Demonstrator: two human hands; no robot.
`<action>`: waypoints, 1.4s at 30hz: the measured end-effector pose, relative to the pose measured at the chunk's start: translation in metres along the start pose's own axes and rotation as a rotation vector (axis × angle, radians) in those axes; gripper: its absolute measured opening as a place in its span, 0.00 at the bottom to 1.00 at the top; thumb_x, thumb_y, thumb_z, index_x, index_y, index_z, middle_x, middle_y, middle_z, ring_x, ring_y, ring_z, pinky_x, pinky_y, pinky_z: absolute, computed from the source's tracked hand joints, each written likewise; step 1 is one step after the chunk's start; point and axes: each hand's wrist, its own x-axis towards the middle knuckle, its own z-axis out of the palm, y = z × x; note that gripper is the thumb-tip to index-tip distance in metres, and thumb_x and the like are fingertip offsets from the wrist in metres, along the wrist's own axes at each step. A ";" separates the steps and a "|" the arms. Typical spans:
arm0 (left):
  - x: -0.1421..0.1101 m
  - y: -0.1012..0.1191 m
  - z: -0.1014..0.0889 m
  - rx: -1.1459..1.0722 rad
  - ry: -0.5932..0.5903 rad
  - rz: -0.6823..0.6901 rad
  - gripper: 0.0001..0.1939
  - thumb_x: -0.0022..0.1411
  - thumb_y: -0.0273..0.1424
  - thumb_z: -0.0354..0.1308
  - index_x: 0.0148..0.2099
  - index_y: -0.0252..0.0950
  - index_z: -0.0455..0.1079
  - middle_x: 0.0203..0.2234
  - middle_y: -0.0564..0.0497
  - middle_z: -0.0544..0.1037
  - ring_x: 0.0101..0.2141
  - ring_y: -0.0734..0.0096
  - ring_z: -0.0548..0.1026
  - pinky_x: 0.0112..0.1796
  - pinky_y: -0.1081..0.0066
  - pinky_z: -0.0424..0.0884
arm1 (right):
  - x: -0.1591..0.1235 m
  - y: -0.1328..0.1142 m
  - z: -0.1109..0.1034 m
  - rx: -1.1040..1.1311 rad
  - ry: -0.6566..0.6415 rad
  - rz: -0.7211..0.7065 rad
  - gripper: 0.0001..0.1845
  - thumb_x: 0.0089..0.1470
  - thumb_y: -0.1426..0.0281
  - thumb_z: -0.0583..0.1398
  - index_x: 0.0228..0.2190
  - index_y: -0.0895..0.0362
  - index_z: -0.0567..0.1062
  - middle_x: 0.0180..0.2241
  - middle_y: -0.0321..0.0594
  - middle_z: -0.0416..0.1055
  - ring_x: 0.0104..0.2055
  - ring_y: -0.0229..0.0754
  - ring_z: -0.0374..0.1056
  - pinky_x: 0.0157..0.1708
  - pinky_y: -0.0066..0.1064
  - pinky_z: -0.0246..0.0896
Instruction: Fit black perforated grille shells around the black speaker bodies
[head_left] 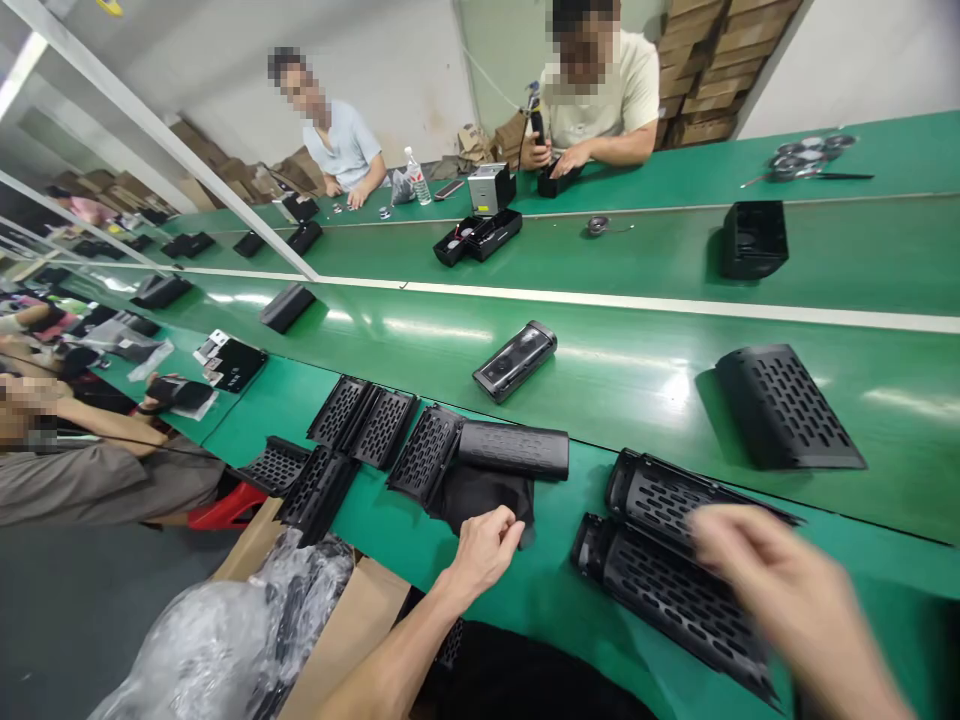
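Observation:
My left hand [486, 548] is closed, its thumb and fingers pressed together at the near edge of a piece of black cloth [484, 497]. Whether it grips the cloth or something small is hidden. Just behind the cloth lies a black slotted speaker shell [514, 449], with a perforated black grille panel [426, 455] to its left. My right hand [780, 580] is smeared by motion, over or beside two long black perforated housings, the farther one [660, 497] and the nearer one [667, 590]. Its fingertips cannot be made out clearly.
More grille panels [343, 412] lie at left on the green bench. A green conveyor [637, 350] carries a glossy black unit [516, 360] and a large perforated shell [787, 408]. A carton [375, 605] with plastic wrap [217, 640] stands below left. Two people sit opposite; others are at far left.

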 end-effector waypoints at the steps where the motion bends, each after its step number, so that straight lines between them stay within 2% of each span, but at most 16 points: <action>1: -0.005 0.003 0.000 -0.018 -0.003 0.028 0.15 0.74 0.42 0.51 0.37 0.42 0.72 0.25 0.53 0.76 0.29 0.66 0.74 0.35 0.70 0.63 | -0.017 -0.009 0.040 -0.004 -0.161 -0.052 0.23 0.52 0.48 0.67 0.44 0.48 0.80 0.43 0.46 0.80 0.45 0.59 0.75 0.44 0.46 0.73; 2: -0.009 0.008 0.000 -0.044 -0.004 0.062 0.15 0.74 0.42 0.51 0.37 0.42 0.72 0.25 0.53 0.76 0.28 0.67 0.73 0.34 0.70 0.63 | -0.029 -0.015 0.078 0.027 -0.250 -0.087 0.26 0.51 0.49 0.68 0.47 0.50 0.79 0.45 0.46 0.80 0.45 0.57 0.75 0.43 0.44 0.72; 4: -0.015 0.018 0.002 -0.114 -0.005 0.155 0.15 0.74 0.40 0.50 0.36 0.42 0.72 0.25 0.52 0.75 0.27 0.68 0.71 0.33 0.69 0.63 | -0.040 -0.016 0.133 0.019 -0.282 -0.122 0.26 0.52 0.50 0.67 0.47 0.53 0.79 0.42 0.44 0.80 0.39 0.53 0.74 0.38 0.39 0.70; 6: -0.018 0.030 0.006 -0.192 -0.023 0.259 0.13 0.73 0.39 0.52 0.37 0.41 0.73 0.26 0.52 0.75 0.27 0.68 0.70 0.33 0.69 0.63 | -0.038 -0.004 0.151 -0.015 -0.250 -0.129 0.19 0.57 0.51 0.63 0.34 0.54 0.79 0.30 0.39 0.77 0.32 0.47 0.71 0.33 0.35 0.64; 8: -0.017 0.042 0.010 -0.250 -0.051 0.320 0.10 0.70 0.40 0.56 0.42 0.41 0.75 0.27 0.52 0.76 0.26 0.69 0.69 0.32 0.69 0.63 | -0.034 0.013 0.131 -0.064 -0.172 -0.111 0.20 0.59 0.50 0.59 0.28 0.53 0.76 0.25 0.35 0.72 0.29 0.44 0.66 0.31 0.34 0.60; 10: -0.014 0.054 0.017 -0.291 -0.068 0.323 0.11 0.69 0.41 0.59 0.45 0.41 0.75 0.28 0.53 0.76 0.25 0.70 0.68 0.32 0.70 0.64 | -0.034 0.033 0.090 -0.127 -0.072 -0.061 0.22 0.59 0.48 0.58 0.28 0.53 0.74 0.23 0.34 0.69 0.27 0.44 0.64 0.29 0.34 0.56; 13: -0.004 0.070 0.030 -0.302 -0.069 0.261 0.10 0.70 0.40 0.56 0.42 0.41 0.74 0.30 0.53 0.77 0.27 0.70 0.69 0.33 0.69 0.64 | -0.041 0.062 0.028 -0.246 0.074 0.060 0.22 0.56 0.46 0.58 0.26 0.51 0.72 0.21 0.35 0.67 0.26 0.46 0.63 0.29 0.36 0.53; 15: 0.005 0.079 0.039 -0.277 -0.084 0.198 0.09 0.69 0.38 0.55 0.42 0.41 0.73 0.33 0.52 0.78 0.31 0.68 0.72 0.36 0.69 0.64 | -0.045 0.081 0.001 -0.309 0.145 0.143 0.22 0.53 0.45 0.59 0.26 0.51 0.73 0.23 0.37 0.71 0.28 0.50 0.67 0.32 0.38 0.55; 17: 0.015 0.088 0.047 -0.253 -0.105 0.141 0.08 0.67 0.38 0.56 0.42 0.41 0.72 0.36 0.51 0.79 0.37 0.65 0.75 0.38 0.68 0.64 | -0.048 0.098 -0.012 -0.340 0.183 0.214 0.22 0.51 0.45 0.60 0.30 0.50 0.76 0.29 0.43 0.78 0.34 0.56 0.72 0.35 0.41 0.57; 20: 0.025 0.098 0.056 -0.241 -0.148 0.086 0.09 0.65 0.39 0.59 0.41 0.40 0.72 0.35 0.51 0.80 0.37 0.62 0.76 0.35 0.68 0.62 | -0.050 0.114 -0.017 -0.348 0.213 0.288 0.25 0.50 0.43 0.59 0.34 0.50 0.78 0.38 0.46 0.81 0.41 0.62 0.74 0.37 0.44 0.59; 23: 0.029 0.103 0.062 -0.245 -0.198 0.042 0.11 0.61 0.42 0.63 0.39 0.40 0.71 0.30 0.53 0.80 0.33 0.62 0.75 0.32 0.68 0.59 | -0.048 0.123 -0.015 -0.320 0.253 0.325 0.29 0.49 0.41 0.59 0.41 0.51 0.78 0.42 0.46 0.82 0.43 0.62 0.74 0.40 0.46 0.60; 25: 0.030 0.103 0.065 -0.261 -0.218 0.025 0.12 0.57 0.40 0.66 0.39 0.40 0.71 0.29 0.54 0.80 0.32 0.63 0.75 0.31 0.69 0.58 | -0.046 0.126 -0.014 -0.279 0.268 0.332 0.31 0.47 0.41 0.60 0.43 0.51 0.77 0.41 0.46 0.82 0.44 0.62 0.74 0.41 0.46 0.61; 29: 0.031 0.102 0.066 -0.341 -0.232 0.015 0.09 0.56 0.35 0.65 0.36 0.39 0.70 0.25 0.56 0.76 0.29 0.68 0.73 0.30 0.70 0.58 | -0.045 0.124 -0.012 -0.155 0.274 0.330 0.29 0.44 0.43 0.63 0.38 0.52 0.78 0.37 0.46 0.81 0.43 0.61 0.75 0.42 0.45 0.62; 33: 0.025 0.100 0.054 -0.479 -0.214 0.022 0.14 0.62 0.42 0.60 0.31 0.39 0.66 0.20 0.58 0.68 0.24 0.72 0.66 0.29 0.72 0.59 | -0.057 0.111 -0.013 0.044 0.247 0.308 0.30 0.44 0.44 0.67 0.39 0.54 0.77 0.35 0.44 0.79 0.38 0.54 0.74 0.38 0.41 0.64; 37: 0.017 0.096 0.034 -0.595 -0.182 0.027 0.23 0.63 0.50 0.59 0.28 0.39 0.60 0.18 0.60 0.61 0.22 0.76 0.59 0.26 0.73 0.54 | -0.072 0.092 -0.009 0.268 0.149 0.270 0.27 0.48 0.46 0.70 0.39 0.52 0.73 0.29 0.34 0.73 0.27 0.41 0.66 0.28 0.34 0.60; 42: 0.010 0.089 0.014 -0.731 -0.235 0.019 0.25 0.62 0.55 0.59 0.31 0.40 0.60 0.18 0.61 0.60 0.18 0.79 0.57 0.20 0.75 0.55 | -0.080 0.073 0.001 0.437 0.067 0.272 0.25 0.49 0.49 0.72 0.36 0.51 0.71 0.28 0.31 0.67 0.25 0.37 0.60 0.26 0.31 0.59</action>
